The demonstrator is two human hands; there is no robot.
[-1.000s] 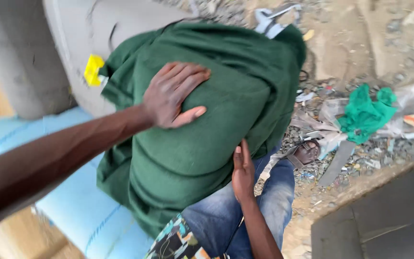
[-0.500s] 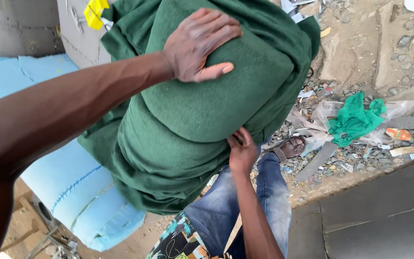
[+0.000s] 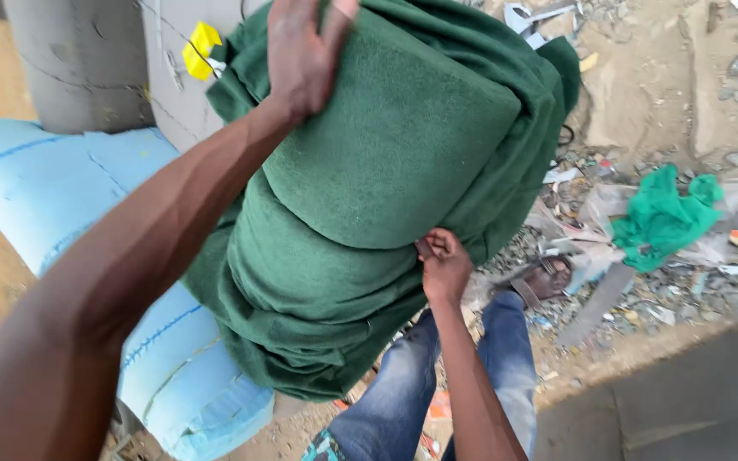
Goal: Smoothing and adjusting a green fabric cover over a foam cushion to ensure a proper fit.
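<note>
My left hand (image 3: 305, 51) has slid to the top of the frame, spread flat on the green cushion (image 3: 386, 171) at centre, while my right hand (image 3: 444, 266) pinches its cover's lower edge.

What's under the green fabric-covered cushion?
Under the green cushion sits a light blue foam piece, partly showing at left, and the person's jeans-clad legs below. How far the foam runs beneath is covered by the fabric.
</note>
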